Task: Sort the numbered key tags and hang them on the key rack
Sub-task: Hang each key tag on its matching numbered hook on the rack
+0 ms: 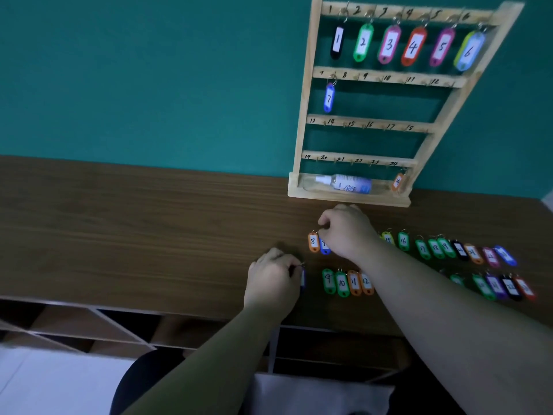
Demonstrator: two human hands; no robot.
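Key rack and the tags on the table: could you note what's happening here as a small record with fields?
Rack: key rack stands on the table, numbered 1 to 24
Hung: tags 1 to 6 top row, tag 7 second row, tag 24 bottom row
Rack base: spray bottle lies in it
Loose: two rows of loose tags on the table
Left hand: grips a dark tag
Right hand: curled over the far row; hold unclear

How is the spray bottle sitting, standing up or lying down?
Lying down. The spray bottle rests on its side in the bottom tray of the key rack, with its nozzle pointing left.
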